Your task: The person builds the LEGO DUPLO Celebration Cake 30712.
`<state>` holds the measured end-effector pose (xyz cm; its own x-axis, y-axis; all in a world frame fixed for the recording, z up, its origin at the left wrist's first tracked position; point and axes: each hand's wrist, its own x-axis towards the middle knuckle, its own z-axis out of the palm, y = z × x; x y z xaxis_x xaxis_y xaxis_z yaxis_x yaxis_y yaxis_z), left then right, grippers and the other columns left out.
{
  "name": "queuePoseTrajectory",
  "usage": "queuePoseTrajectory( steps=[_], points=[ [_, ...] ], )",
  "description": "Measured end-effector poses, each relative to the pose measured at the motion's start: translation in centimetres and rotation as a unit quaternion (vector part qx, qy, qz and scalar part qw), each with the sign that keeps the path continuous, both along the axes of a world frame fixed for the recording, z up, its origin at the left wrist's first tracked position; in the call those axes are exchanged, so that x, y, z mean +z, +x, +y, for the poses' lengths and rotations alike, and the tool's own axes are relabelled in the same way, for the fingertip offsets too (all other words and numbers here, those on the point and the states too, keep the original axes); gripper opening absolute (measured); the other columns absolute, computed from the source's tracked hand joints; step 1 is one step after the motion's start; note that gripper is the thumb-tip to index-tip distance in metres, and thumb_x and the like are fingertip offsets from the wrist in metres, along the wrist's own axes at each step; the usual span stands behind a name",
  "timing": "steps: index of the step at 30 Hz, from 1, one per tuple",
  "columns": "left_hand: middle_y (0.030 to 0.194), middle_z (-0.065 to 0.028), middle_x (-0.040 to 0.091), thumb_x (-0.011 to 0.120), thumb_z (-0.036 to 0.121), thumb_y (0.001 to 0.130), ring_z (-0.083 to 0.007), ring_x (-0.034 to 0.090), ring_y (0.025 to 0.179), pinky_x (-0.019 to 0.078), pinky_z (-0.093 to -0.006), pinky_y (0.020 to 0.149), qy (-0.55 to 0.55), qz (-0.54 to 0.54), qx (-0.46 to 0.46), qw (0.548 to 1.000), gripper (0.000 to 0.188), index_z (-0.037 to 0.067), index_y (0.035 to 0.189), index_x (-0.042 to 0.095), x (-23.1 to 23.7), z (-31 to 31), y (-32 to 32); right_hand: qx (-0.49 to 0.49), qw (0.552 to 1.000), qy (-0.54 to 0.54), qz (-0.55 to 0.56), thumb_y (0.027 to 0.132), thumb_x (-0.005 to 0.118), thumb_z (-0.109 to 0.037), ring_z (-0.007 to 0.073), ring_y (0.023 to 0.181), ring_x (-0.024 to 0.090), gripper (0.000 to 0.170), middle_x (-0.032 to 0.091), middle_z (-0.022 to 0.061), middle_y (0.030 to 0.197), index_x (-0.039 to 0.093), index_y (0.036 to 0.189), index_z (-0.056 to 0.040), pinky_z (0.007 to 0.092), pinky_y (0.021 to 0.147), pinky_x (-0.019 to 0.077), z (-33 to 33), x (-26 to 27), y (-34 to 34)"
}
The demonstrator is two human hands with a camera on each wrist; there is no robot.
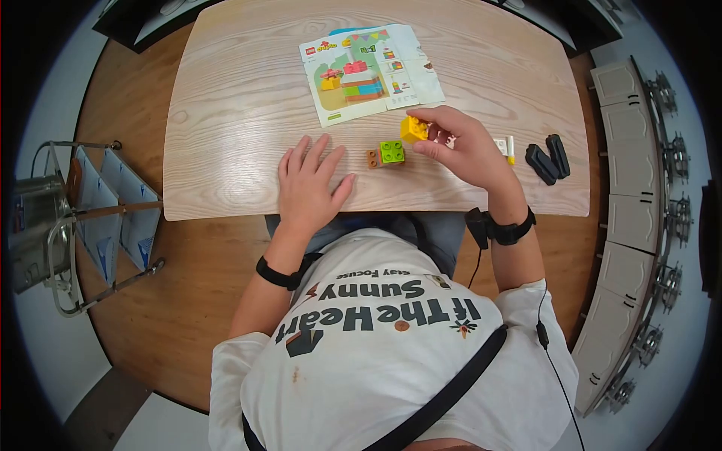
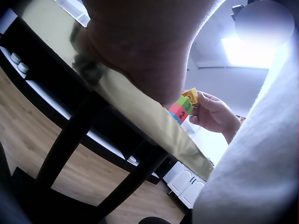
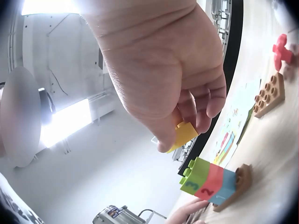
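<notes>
A yellow brick [image 1: 411, 131] is pinched between the thumb and fingers of the right hand [image 1: 460, 143], held above the worktop [image 1: 241, 83] and apart from everything below. The brick is tilted, its studs apparently turned toward the palm. If it were pressed down at that slant, it would probably fail to seat; with so small a grip, it could also twist or be dropped.

Just beside it, toward the left edge, a small tower is seen, nearer the near edge than the far one. A green brick [image 3: 197, 172] marked 3 is stacked on a red brick [image 3: 212, 179] marked 2, then a blue brick [image 3: 226, 185] marked 1, on a brown base [image 1: 371, 158]. The base is left bare only on its left side, so the tower could be tipped toward the right edge by an off-centre push.

The left hand [image 1: 308, 179] is laid flat, fingers spread, by the near edge, well short of bracing the tower.

Farther out, a loose brown plate [image 3: 271, 95] and a red piece [image 3: 281, 52] could be nudged by a sweeping wrist. A picture booklet [image 1: 323, 71] is spread toward the far edge.
</notes>
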<state>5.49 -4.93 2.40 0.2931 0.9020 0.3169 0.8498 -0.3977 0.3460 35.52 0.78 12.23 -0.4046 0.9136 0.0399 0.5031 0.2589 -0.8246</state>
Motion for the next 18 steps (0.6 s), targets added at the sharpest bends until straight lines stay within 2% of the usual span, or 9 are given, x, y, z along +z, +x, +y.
queuePoseTrajectory(
  steps=[4,7,16,18],
  points=[
    [0.156,-0.012,0.059,0.077,0.039,0.095,-0.0404,0.047,0.148,0.0317,-0.0568,0.123,0.004,0.001,0.002,1.0,0.05,0.018,0.14,0.072,0.3,0.4,0.0,0.032,0.999,0.018,0.007,0.091,0.087,-0.017,0.0133,0.085,0.06,0.051,0.073,0.0044,0.11,0.072,0.139,-0.0087,0.0284,0.078,0.0519,-0.4,-0.3,-0.6],
    [0.156,-0.0119,0.059,0.077,0.039,0.095,-0.0404,0.047,0.148,0.0319,-0.0565,0.123,-0.001,0.003,0.001,1.0,0.05,0.017,0.14,0.072,0.1,0.0,0.0,0.026,0.999,0.007,-0.019,0.09,0.088,-0.018,0.0148,0.083,0.06,0.052,0.073,0.0047,0.108,0.072,0.138,-0.0089,0.0291,0.077,0.0519,-0.7,0.0,-1.0],
    [0.156,-0.0119,0.059,0.077,0.039,0.095,-0.0402,0.047,0.147,0.0321,-0.0557,0.123,0.008,0.002,0.0,1.0,0.051,0.017,0.14,0.072,0.1,0.3,0.0,0.055,0.995,0.063,-0.062,0.088,0.089,-0.019,0.0189,0.08,0.056,0.052,0.072,0.005,0.109,0.073,0.137,-0.0118,0.0324,0.074,0.0511,-0.9,-0.1,-1.9],
    [0.156,-0.012,0.059,0.077,0.039,0.095,-0.0402,0.047,0.148,0.032,-0.0556,0.123,0.006,0.002,-0.001,1.0,0.051,0.017,0.14,0.072,0.0,0.0,0.0,0.059,0.996,0.042,-0.059,0.09,0.087,-0.018,0.0205,0.086,0.059,0.051,0.071,0.0058,0.112,0.072,0.139,-0.0116,0.0334,0.077,0.0521,-1.0,0.1,-2.3]
  ],
)
